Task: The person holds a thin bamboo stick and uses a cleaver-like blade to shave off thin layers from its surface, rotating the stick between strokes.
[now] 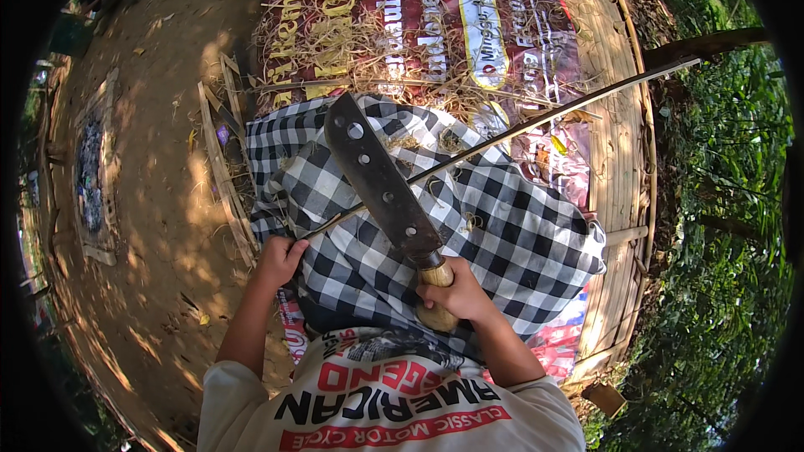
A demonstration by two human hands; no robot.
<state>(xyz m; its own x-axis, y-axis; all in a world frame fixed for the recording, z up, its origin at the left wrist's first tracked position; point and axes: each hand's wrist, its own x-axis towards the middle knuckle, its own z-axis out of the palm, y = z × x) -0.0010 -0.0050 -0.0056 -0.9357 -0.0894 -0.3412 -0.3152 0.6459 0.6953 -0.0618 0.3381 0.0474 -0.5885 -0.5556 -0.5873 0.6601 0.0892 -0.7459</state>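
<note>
Over cloth (536, 259) | left hand (283, 260): strip (553, 113) | right hand (456, 286): machete (374, 172) | frame (100, 254): grey debris (89, 167)

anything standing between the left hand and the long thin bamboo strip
Nothing visible: the left hand grips the near end of the long thin bamboo strip. Farther along, a broad dark metal blade, held in the right hand, crosses over it, hiding a short stretch; whether they touch is unclear.

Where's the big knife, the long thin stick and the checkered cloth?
Big knife (400, 214): head view, on its dark blade.
Long thin stick (553, 116): head view, on the stretch right of the blade.
Checkered cloth (498, 222): head view, right of the knife.
</note>
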